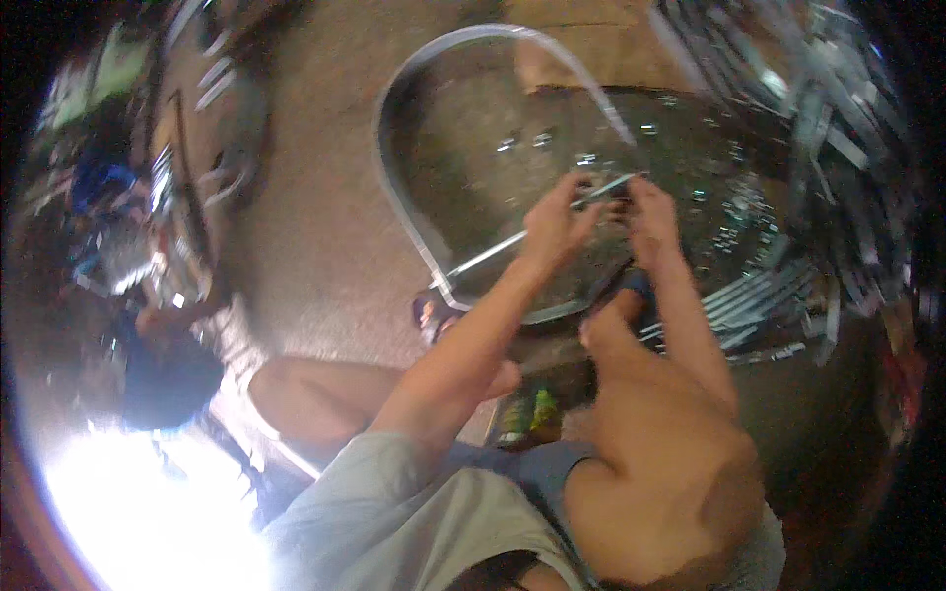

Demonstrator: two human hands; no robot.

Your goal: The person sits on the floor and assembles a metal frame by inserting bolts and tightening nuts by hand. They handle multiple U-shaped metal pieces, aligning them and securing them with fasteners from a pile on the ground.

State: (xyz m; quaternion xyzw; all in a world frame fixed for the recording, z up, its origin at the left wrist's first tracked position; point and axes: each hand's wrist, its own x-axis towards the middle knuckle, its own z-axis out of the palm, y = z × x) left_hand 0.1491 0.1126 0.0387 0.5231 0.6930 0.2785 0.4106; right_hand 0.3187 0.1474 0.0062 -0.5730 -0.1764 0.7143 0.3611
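Observation:
A large hoop bent from flat grey metal strip [380, 148] lies over the floor in front of me. A thin straight metal strip [488, 253] runs across it from its lower left side up to my hands. My left hand [560, 225] is closed round this strip, and a short length shows beyond its fingers. My right hand [650, 219] grips the strip's far end near the hoop's right side, fingers curled; blur hides exactly how the parts meet there. A sandalled foot [434, 315] sits against the hoop's lower left corner.
Small shiny metal pieces [744, 212] are scattered on the floor at the right. Bundles of metal strips [759, 305] lie beside and behind them. A cardboard piece [591, 44] is at the back. Cluttered metal items [148, 256] stand at the left; a green-yellow object [542, 409] is near my legs.

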